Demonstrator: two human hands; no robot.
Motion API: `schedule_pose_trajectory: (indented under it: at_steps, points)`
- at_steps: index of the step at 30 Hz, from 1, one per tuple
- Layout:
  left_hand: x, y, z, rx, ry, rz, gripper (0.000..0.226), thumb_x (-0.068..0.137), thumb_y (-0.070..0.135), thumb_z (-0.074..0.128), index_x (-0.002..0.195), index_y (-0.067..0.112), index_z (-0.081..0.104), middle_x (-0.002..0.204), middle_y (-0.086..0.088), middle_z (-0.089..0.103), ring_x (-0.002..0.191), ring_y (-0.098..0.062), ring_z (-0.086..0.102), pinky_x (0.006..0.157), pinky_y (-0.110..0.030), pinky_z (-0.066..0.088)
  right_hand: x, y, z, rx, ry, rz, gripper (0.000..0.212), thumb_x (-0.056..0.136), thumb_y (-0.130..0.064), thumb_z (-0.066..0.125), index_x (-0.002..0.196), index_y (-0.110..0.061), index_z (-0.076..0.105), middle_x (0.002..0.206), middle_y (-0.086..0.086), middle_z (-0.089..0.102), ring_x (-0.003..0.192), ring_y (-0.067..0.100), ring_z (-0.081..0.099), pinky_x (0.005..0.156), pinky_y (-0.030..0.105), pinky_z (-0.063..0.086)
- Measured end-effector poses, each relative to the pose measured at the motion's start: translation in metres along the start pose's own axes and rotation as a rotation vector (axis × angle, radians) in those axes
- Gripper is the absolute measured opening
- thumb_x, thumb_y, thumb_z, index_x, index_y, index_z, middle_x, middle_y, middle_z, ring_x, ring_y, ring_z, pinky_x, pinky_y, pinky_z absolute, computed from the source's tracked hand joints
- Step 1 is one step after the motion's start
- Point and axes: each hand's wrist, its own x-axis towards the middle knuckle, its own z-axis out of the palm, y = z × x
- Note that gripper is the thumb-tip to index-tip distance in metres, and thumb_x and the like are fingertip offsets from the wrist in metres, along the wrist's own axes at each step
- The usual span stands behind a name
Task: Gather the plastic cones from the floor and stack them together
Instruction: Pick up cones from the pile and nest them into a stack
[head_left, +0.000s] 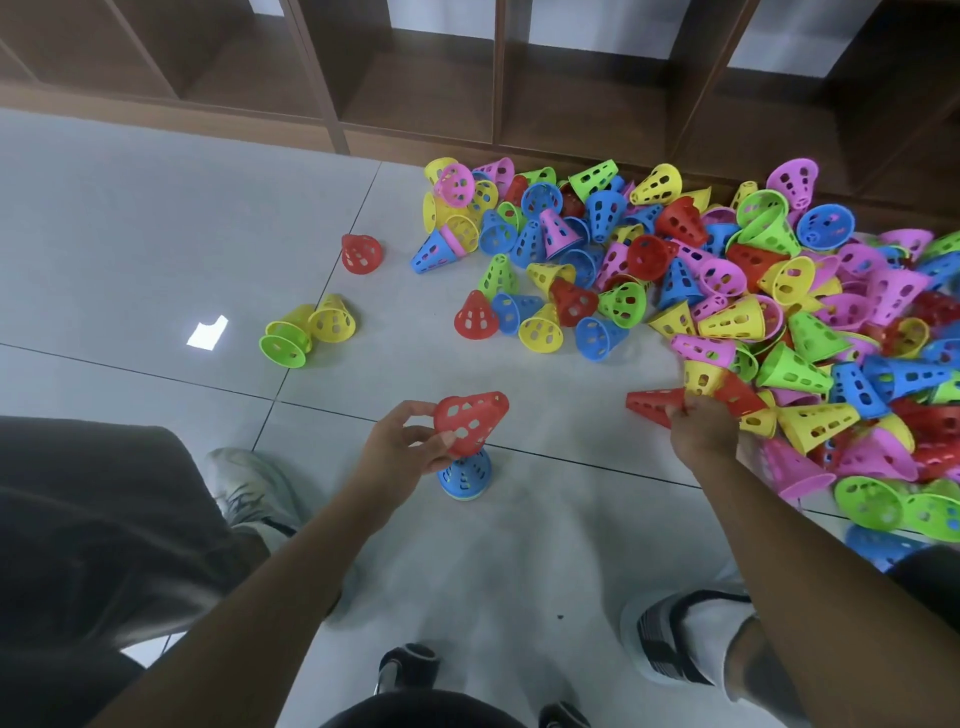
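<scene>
My left hand (402, 447) grips a red perforated cone (470, 422), tilted on its side, just above a blue cone (466, 475) that stands upright on the floor. My right hand (701, 426) is at the near edge of the big pile of cones (753, 291) and holds a second red cone (652, 404) lying sideways, tip to the left. The pile holds several red, yellow, green, blue and pink cones, tumbled in all directions. A green and yellow pair of cones (306, 330) and a lone red cone (361, 253) lie apart on the left.
A wooden shelf unit (493, 78) runs along the back, right behind the pile. My shoes (254, 491) (680, 639) and knees frame the bare grey tiles (130, 234) near me. A bright light patch (208, 332) reflects on the floor at left.
</scene>
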Motion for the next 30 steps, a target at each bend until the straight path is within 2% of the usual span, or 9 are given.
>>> schedule_pose_trajectory:
  at_steps: [2, 5, 10, 14, 20, 22, 25, 28, 30]
  points:
    - [0.000, -0.006, 0.000, 0.001, -0.013, -0.026, 0.022, 0.093, -0.001, 0.068, 0.112, 0.010, 0.063, 0.096, -0.022, 0.069, 0.082, -0.029, 0.072, 0.079, -0.034, 0.063, 0.000, -0.012, 0.000, 0.118, -0.031, 0.007, 0.022, 0.095, -0.017, 0.062, 0.099, 0.002, 0.072, 0.093, 0.015, 0.069, 0.091, 0.033, 0.062, 0.077, 0.035, 0.046]
    - [-0.001, -0.011, -0.001, -0.069, -0.018, -0.062, 0.022, 0.094, 0.000, 0.067, 0.114, 0.007, 0.064, 0.098, -0.020, 0.067, 0.085, -0.030, 0.070, 0.080, -0.033, 0.063, -0.002, -0.034, 0.002, 0.442, -0.204, 0.079, 0.021, 0.096, -0.011, 0.062, 0.107, 0.005, 0.070, 0.091, 0.013, 0.068, 0.085, 0.029, 0.064, 0.079, 0.042, 0.058]
    - [0.002, -0.018, -0.007, -0.070, -0.037, -0.100, 0.025, 0.095, 0.001, 0.066, 0.119, 0.005, 0.065, 0.099, -0.020, 0.068, 0.086, -0.033, 0.070, 0.080, -0.033, 0.063, -0.020, -0.085, 0.003, 0.732, -0.560, 0.076, 0.028, 0.101, -0.010, 0.055, 0.126, 0.000, 0.062, 0.104, 0.017, 0.067, 0.085, 0.023, 0.063, 0.076, 0.031, 0.054]
    - [0.003, -0.031, -0.015, 0.056, -0.026, -0.117, 0.027, 0.094, 0.000, 0.067, 0.121, 0.000, 0.064, 0.092, -0.019, 0.069, 0.070, -0.023, 0.072, 0.071, -0.030, 0.063, -0.043, -0.125, 0.001, 0.853, -0.796, 0.044, 0.029, 0.101, -0.010, 0.053, 0.128, 0.000, 0.059, 0.105, 0.014, 0.065, 0.084, 0.020, 0.063, 0.076, 0.028, 0.053]
    - [0.004, -0.041, -0.014, 0.206, 0.010, -0.131, 0.021, 0.093, -0.002, 0.067, 0.113, -0.005, 0.062, 0.077, -0.014, 0.066, 0.051, -0.012, 0.067, 0.055, -0.022, 0.056, -0.068, -0.158, 0.006, 0.876, -0.956, 0.028, 0.022, 0.100, -0.009, 0.055, 0.120, -0.004, 0.062, 0.095, 0.007, 0.070, 0.077, 0.017, 0.065, 0.073, 0.027, 0.057]
    - [0.007, -0.044, -0.014, 0.329, 0.045, -0.112, 0.025, 0.093, 0.012, 0.072, 0.114, 0.001, 0.065, 0.087, -0.011, 0.067, 0.059, -0.017, 0.068, 0.061, -0.026, 0.056, -0.074, -0.162, 0.010, 0.870, -0.981, 0.020, 0.018, 0.100, -0.008, 0.055, 0.115, -0.005, 0.064, 0.094, 0.007, 0.070, 0.077, 0.017, 0.065, 0.073, 0.028, 0.056]
    - [0.008, -0.040, -0.013, 0.567, 0.117, 0.008, 0.038, 0.088, 0.038, 0.076, 0.119, 0.019, 0.065, 0.110, 0.000, 0.067, 0.087, -0.020, 0.069, 0.080, -0.030, 0.052, -0.084, -0.165, 0.018, 0.848, -1.011, 0.003, 0.018, 0.099, -0.008, 0.056, 0.114, -0.003, 0.065, 0.094, 0.010, 0.070, 0.076, 0.018, 0.065, 0.072, 0.028, 0.056]
    - [0.005, -0.028, -0.005, 0.436, 0.131, 0.166, 0.054, 0.086, 0.041, 0.077, 0.135, 0.028, 0.056, 0.122, 0.007, 0.057, 0.097, -0.013, 0.066, 0.081, -0.024, 0.050, -0.094, -0.168, 0.024, 0.807, -1.040, -0.024, 0.019, 0.099, -0.009, 0.057, 0.114, 0.001, 0.065, 0.093, 0.011, 0.071, 0.077, 0.019, 0.065, 0.071, 0.027, 0.056]
    - [0.002, -0.019, 0.000, 0.374, 0.120, 0.267, 0.055, 0.085, 0.046, 0.077, 0.134, 0.038, 0.053, 0.126, 0.011, 0.057, 0.103, -0.005, 0.063, 0.085, -0.024, 0.051, -0.098, -0.170, 0.027, 0.771, -1.074, -0.044, 0.025, 0.099, -0.010, 0.059, 0.118, 0.004, 0.064, 0.095, 0.012, 0.070, 0.078, 0.019, 0.065, 0.071, 0.028, 0.056]
